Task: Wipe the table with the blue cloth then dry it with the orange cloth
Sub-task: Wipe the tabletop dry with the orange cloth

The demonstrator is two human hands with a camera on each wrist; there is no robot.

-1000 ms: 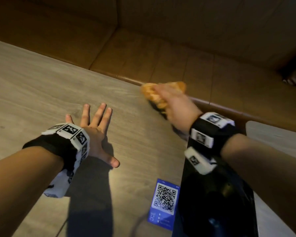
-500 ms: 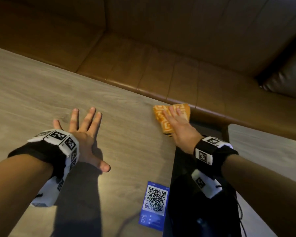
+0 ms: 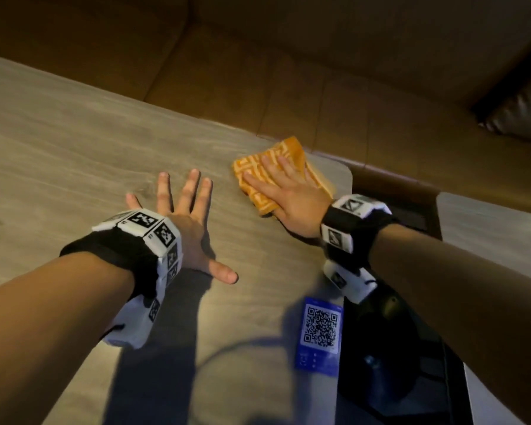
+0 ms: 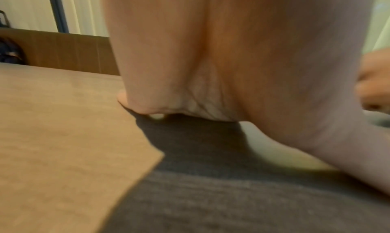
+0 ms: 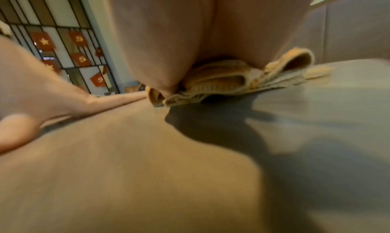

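Both your hands lie flat, fingers straight: the right hand [image 3: 292, 199] presses the orange cloth [image 3: 258, 176] near the bench's [image 3: 74, 154] far corner, seemingly folded; the left hand [image 3: 184, 222] rests spread beside it.

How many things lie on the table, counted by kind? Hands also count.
Cloths: 1, the orange cloth
QR cards: 1, the blue QR card
Hands: 2, the left hand and the right hand
Total: 4
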